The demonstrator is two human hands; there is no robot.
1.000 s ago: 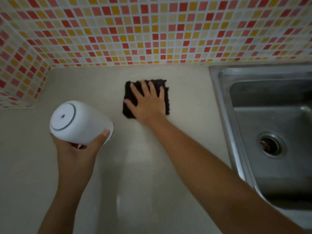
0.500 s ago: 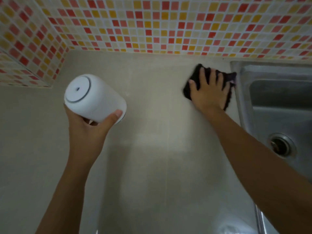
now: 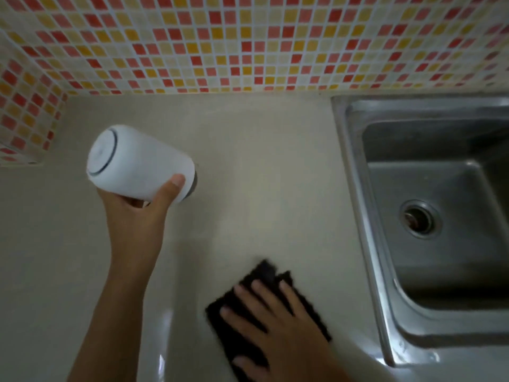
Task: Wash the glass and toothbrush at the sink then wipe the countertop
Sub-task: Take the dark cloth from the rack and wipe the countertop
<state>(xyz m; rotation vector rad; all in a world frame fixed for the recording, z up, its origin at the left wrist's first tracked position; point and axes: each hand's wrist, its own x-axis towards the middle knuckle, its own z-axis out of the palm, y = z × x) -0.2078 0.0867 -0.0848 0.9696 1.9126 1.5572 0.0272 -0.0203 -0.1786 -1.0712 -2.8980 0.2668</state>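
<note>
Glass (image 3: 140,164): white, tipped sideways, held above the desk (image 3: 261,150), left of the sink (image 3: 351,161).
Right hand (image 3: 281,326): fingers (image 3: 259,292) flat, spread, pressing a dark cloth (image 3: 264,274) onto the desk.
Left hand (image 3: 135,213): fingers curled round the glass wall.
Handling: probably light, rigid, smooth and breakable; keep your grip mid-wall. Cloth looks soft and limp.

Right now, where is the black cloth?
Head view, bottom centre: the black cloth lies flat on the countertop under the right hand, just left of the steel sink.
</note>
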